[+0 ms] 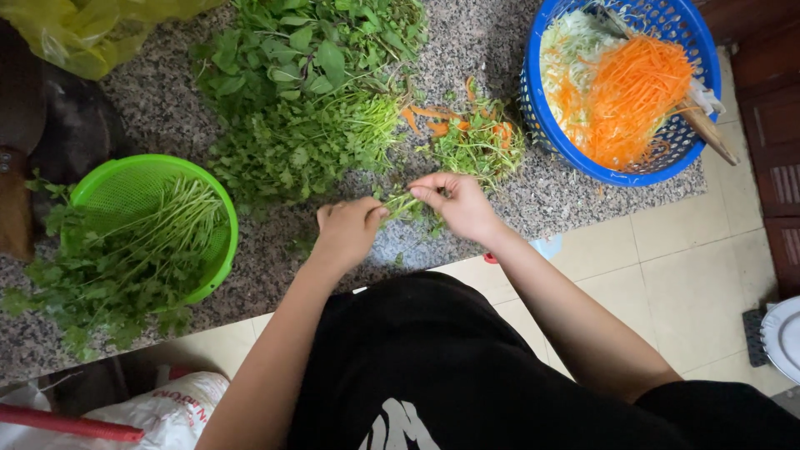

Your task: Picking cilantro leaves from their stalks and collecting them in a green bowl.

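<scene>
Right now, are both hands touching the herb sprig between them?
Touching. The head view shows the left hand and right hand each pinching an end of the herb sprig, fingertips closed on the green stems.

Home kitchen — granite counter [500, 42], herbs [300, 92], colanders [150, 192].

The yellow bag [92, 33] and herb pile [308, 92] run off the top edge. Between the hands, the sprig's [402, 205] stem ends are hidden, perhaps pinched. The white plate [783, 337] is cut off at right.
</scene>
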